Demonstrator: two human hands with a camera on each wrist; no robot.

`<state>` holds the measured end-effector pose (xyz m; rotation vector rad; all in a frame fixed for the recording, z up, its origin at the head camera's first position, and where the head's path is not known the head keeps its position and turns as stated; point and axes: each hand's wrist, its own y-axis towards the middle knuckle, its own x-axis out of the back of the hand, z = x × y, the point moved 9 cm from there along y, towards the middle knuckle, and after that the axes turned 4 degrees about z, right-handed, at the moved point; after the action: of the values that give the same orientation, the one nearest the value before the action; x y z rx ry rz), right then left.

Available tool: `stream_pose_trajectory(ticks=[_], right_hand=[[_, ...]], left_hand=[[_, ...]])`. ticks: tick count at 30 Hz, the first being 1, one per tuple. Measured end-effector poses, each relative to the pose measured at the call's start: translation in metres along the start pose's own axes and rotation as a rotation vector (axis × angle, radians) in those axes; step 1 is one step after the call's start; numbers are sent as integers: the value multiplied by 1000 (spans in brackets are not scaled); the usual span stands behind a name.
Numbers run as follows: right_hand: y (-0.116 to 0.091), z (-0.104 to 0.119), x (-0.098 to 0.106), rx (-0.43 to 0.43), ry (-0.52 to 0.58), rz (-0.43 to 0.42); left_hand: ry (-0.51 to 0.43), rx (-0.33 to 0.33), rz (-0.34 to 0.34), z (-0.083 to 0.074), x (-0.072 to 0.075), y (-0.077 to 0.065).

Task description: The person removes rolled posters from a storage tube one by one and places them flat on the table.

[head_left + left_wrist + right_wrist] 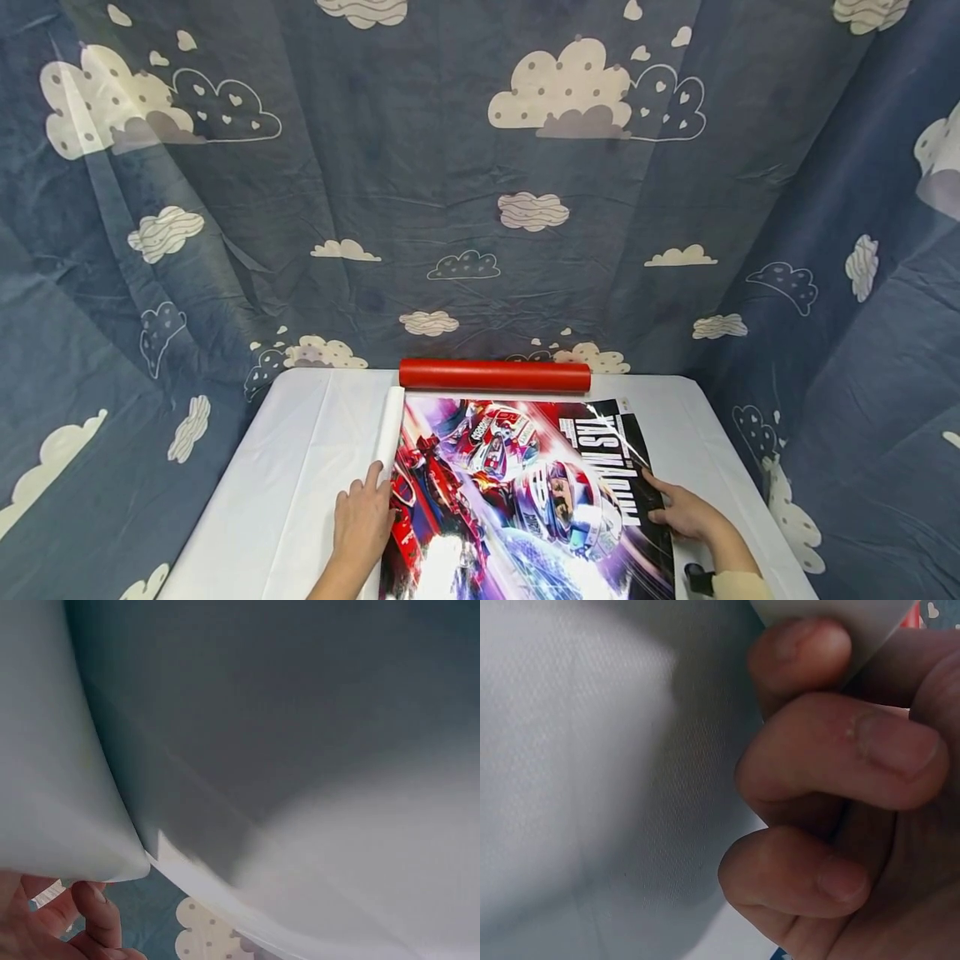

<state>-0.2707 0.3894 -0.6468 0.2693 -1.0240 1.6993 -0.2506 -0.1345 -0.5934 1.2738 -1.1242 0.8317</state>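
A glossy racing poster (pixel 517 492) with red cars and helmeted drivers lies spread on the white table, its left side curled into a white roll (pixel 390 429). My left hand (pixel 362 517) holds that roll along the poster's left edge. In the left wrist view the roll's pale surface (pixel 52 765) fills the left side, with curled fingers (pixel 97 915) at its end. My right hand (pixel 686 510) pinches the right edge of the poster. Seen from the right wrist, bent fingers (pixel 840 750) hold the poster's white underside (pixel 862 630).
A red tube (pixel 495 376) lies across the far edge of the table (pixel 300 450), just behind the poster. Dark blue cloth (pixel 420 183) with a cloud pattern hangs behind and on both sides. A small black object (pixel 699 578) is by the right wrist.
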Motion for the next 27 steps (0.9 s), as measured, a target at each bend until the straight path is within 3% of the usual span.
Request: stream_pose_trajectory(ticks=[8,17,21,27], right_hand=[[-4,-6,4,-8,26,3],[-3,-8,4,1,16,-4],[-3,-10,4,-3,4,-12],[-1,-14,4,22,-38,-22]], left_hand=[[-1,22,12,11,3,-2],[-69,84,11,34,16,8],[-199,164,62,56,17,15],[-506,341,273,87,-3,21]])
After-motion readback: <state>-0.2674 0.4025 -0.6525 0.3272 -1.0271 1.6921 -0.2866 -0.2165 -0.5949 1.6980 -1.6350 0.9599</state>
